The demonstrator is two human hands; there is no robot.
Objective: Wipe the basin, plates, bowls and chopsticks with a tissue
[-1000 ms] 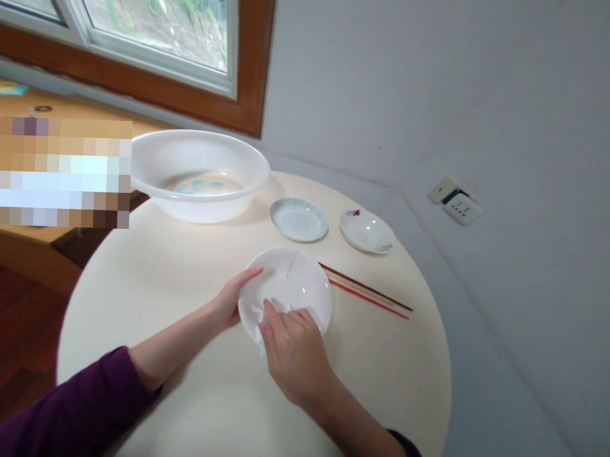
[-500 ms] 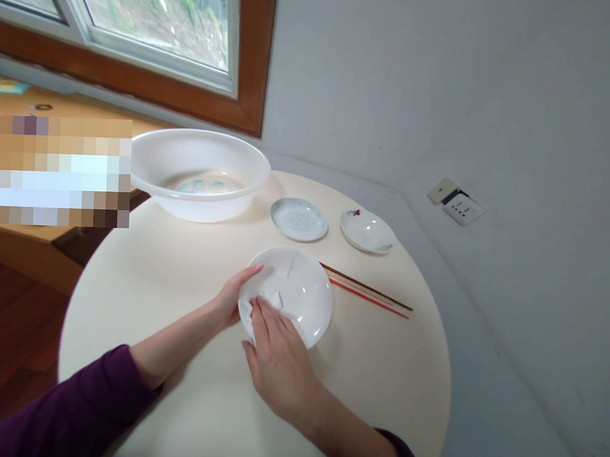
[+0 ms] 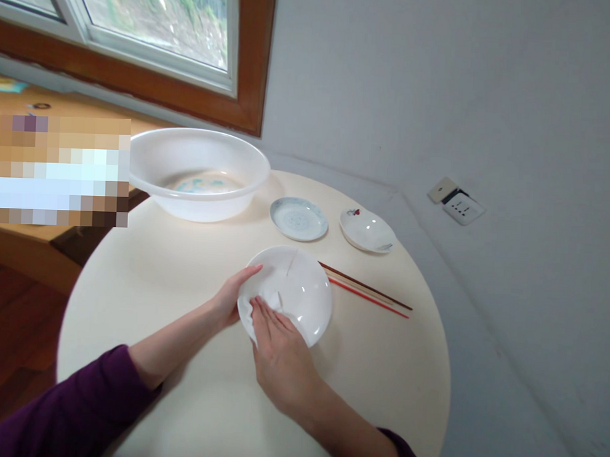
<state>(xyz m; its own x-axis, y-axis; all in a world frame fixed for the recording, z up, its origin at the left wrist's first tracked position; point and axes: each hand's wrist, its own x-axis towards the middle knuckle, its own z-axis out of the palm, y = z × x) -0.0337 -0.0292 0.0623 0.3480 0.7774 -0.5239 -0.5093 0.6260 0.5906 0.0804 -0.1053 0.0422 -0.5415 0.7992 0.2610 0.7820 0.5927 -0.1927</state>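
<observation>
On round table (image 3: 183,271) | left fingers (image 3: 250,272) gripping white bowl (image 3: 305,295) rim | right fingers (image 3: 270,317) flat, pressing tissue (image 3: 271,298) inside

The plate (image 3: 305,292) is showing a glossy white glaze and catching highlights. The tissue (image 3: 267,299) in it is looking matt, soft and crumpled, like paper. The bench (image 3: 183,284) is looking smooth and cream, faintly satin. The basin (image 3: 199,185) is appearing as smooth, translucent plastic. The chopsticks (image 3: 367,294) are gleaming like lacquered wood.
</observation>
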